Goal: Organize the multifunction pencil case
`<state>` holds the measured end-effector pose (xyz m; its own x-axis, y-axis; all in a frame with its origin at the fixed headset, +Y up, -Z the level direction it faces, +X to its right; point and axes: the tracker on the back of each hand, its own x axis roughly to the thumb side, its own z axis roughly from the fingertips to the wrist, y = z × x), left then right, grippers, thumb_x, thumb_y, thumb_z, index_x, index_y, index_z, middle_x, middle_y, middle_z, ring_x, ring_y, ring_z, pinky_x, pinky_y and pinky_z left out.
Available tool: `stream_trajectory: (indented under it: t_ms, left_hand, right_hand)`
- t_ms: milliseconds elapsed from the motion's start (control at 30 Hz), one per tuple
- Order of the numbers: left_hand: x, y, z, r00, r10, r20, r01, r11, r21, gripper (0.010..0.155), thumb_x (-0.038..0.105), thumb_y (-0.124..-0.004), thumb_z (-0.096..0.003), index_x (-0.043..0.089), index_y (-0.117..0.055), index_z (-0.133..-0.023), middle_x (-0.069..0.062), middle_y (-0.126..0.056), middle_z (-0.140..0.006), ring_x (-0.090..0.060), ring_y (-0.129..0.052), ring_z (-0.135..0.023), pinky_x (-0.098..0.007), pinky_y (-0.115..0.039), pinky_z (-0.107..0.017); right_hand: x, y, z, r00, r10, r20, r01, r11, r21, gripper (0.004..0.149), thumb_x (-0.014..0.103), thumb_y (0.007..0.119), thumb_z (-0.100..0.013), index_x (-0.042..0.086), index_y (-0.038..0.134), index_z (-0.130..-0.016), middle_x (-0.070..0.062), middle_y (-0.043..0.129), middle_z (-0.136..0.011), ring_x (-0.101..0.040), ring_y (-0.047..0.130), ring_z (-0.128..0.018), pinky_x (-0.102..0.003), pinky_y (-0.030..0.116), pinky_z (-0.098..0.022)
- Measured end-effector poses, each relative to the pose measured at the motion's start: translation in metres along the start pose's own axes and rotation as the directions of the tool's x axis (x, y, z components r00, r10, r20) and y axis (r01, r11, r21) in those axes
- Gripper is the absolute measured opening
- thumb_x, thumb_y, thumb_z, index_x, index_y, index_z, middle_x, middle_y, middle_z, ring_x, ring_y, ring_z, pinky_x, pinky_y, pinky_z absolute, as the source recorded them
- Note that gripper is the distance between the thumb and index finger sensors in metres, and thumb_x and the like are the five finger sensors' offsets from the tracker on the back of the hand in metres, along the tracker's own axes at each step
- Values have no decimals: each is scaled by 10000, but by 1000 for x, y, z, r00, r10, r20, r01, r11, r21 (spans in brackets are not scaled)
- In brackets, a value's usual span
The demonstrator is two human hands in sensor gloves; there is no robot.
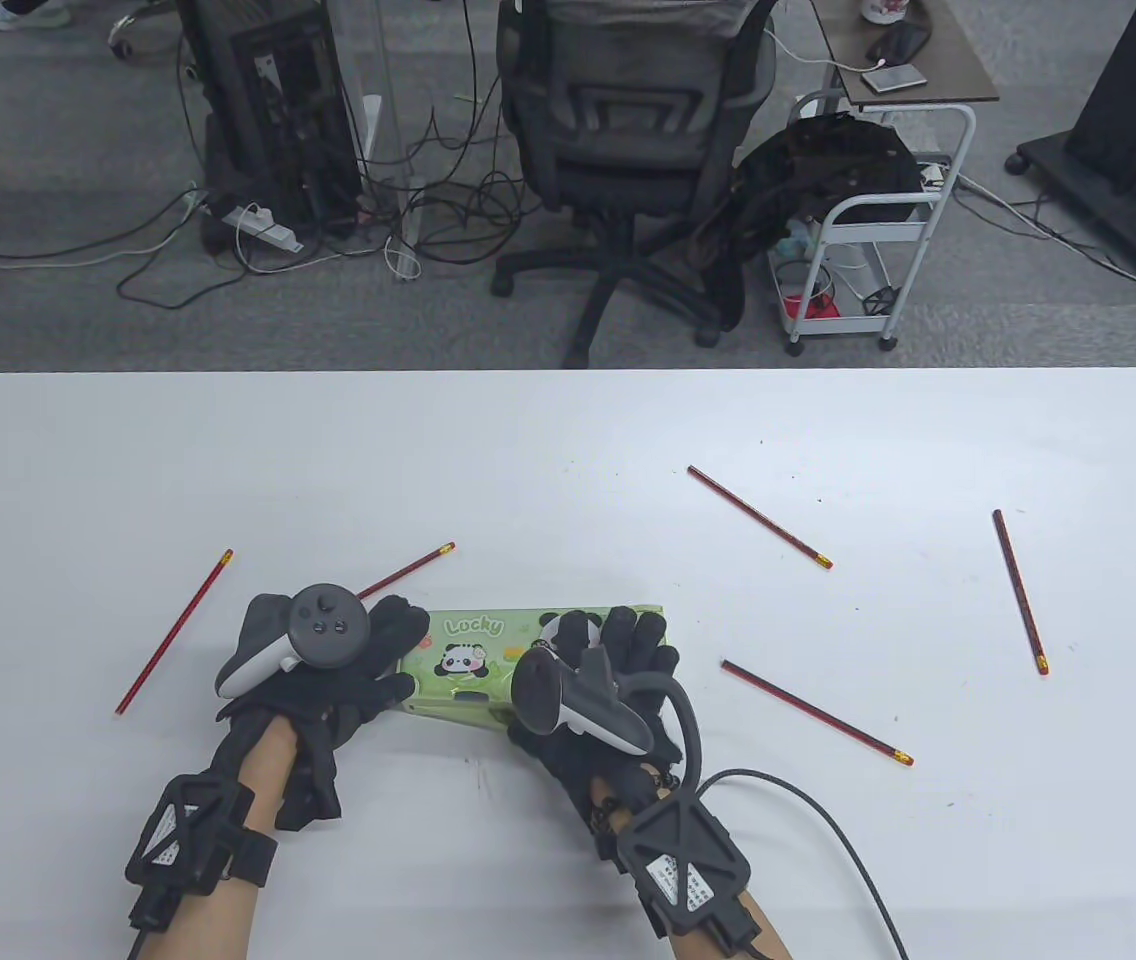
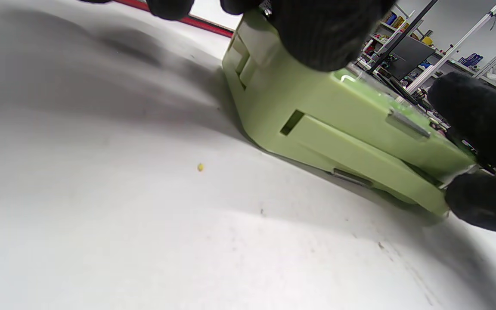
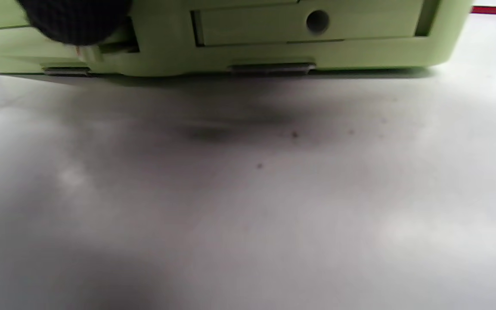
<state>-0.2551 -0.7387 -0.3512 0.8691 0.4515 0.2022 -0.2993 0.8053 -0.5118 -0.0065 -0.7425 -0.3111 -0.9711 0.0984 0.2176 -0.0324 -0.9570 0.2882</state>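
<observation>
The left hand (image 1: 328, 670) is gripping the left end of the green pencil case (image 1: 488, 660), its fingers lying over the lid and its thumb curling down against the near side, as the left wrist view shows with a gloved thumb (image 2: 325, 34) pressing on the case's (image 2: 338, 125) upper edge. The right hand (image 1: 598, 680) is covering the right half of the lid, its fingers (image 1: 628, 640) reaching across the top toward the far edge while its thumb (image 3: 75, 19) is pressing against the near side wall of the case (image 3: 248, 47) in the right wrist view; both hands are thus clamping the case between them. The case is lying flat and closed on the white table (image 1: 568, 460), near the front edge and a little left of centre, its lid showing a panda and the word "Lucky". Five red pencils are lying loose around it. Going from left to right: one pencil (image 1: 174, 631) is lying slanted well to the left of the left hand; a second pencil (image 1: 408, 568) is poking out from behind the left hand, just beyond the case's left end; a third pencil (image 1: 760, 517) is lying diagonally farther back, to the right of the case; a fourth pencil (image 1: 816, 711) is lying near the front, just right of the right hand; and a fifth pencil (image 1: 1019, 591) is lying almost upright in the view, well apart on the far right.
</observation>
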Motion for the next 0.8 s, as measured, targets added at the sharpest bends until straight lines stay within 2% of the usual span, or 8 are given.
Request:
stream_trajectory:
  t_ms: [267,533,800]
  left_hand:
    - [0,0,0,1000,3,0,-3,1000,-1,687,356,-735,-541,326,-389,-1134,-31,-305,-1257,-469,-406,-1154,-761,-429,-722]
    - [0,0,0,1000,-3,1,3,1000,2,686,353,-731,-542,321,-388,-1135,-36,-303,-1257,-470,-407,-1153,-760,-432,-722]
    - [0,-1,0,1000,-6,0,6,1000,3,685,355,-730,-542,323,-387,-1135,-37,-303,-1257,-472,-407,-1153,-760,-432,-721]
  right_hand:
    - [0,0,-5,997,76,17,-76,997,-4,1044,599,572,-448,-37,25,-1069,-553,50,-969,-822,163,-856,-836,294,-609]
    - [10,2,-3,955,295,24,-294,955,-42,1013,610,479,-446,-64,81,-1090,-570,208,-995,-826,385,-876,-821,481,-623]
    - [15,1,-1,925,381,15,-378,921,-98,1033,646,510,-452,-74,162,-1106,-561,334,-996,-803,530,-865,-792,598,-610]
